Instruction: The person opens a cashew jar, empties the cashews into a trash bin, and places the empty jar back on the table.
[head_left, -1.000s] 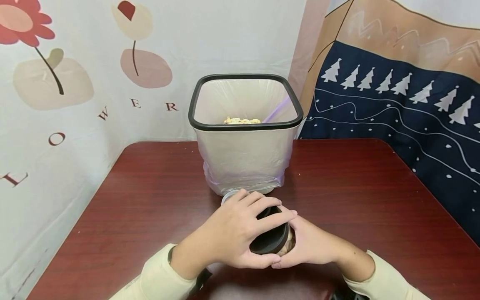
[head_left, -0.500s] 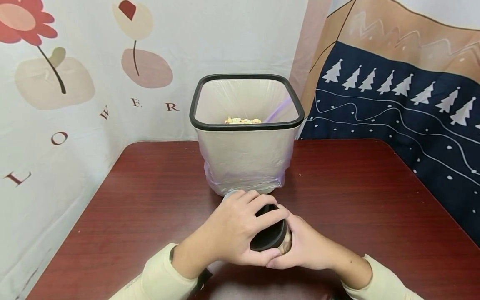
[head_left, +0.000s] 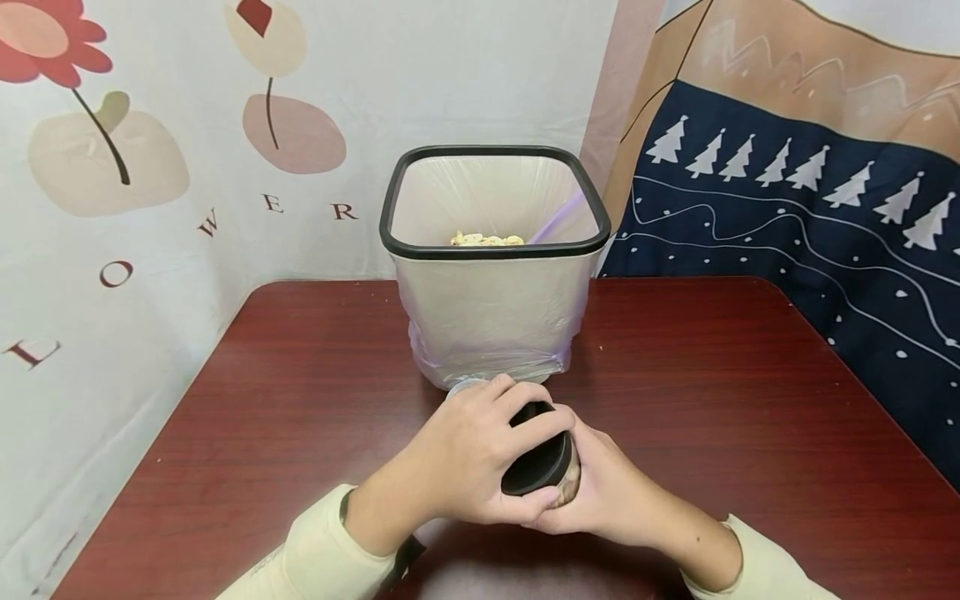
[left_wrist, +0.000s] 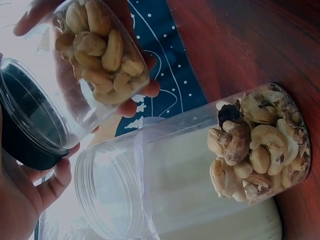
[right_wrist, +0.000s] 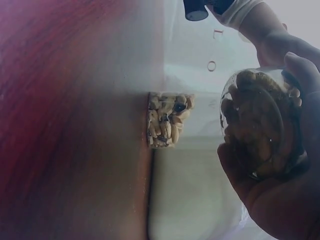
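My left hand (head_left: 472, 462) lies over the black lid (head_left: 538, 468) of a clear plastic jar, its fingers and thumb curled round the lid's edge. My right hand (head_left: 611, 492) grips the body of that same jar (left_wrist: 100, 55), which is tilted and holds cashews at its bottom end. In the left wrist view the lid sits over the jar's mouth. A second clear jar (left_wrist: 175, 150), lidless, stands upright on the table with darker, broken-looking cashews in its base. In the head view only its rim (head_left: 467, 384) shows behind my left hand.
A bin (head_left: 487, 308) with a black rim and a clear liner stands just behind the second jar. Pale nuts (head_left: 487, 240) show inside it. The reddish-brown table (head_left: 315, 367) has printed cloths behind it. A dark object lies beside my left wrist.
The fingers of my left hand have drawn in more tightly round the lid. My right hand and the jar have shifted slightly left and away from me. The second jar and bin stay put.
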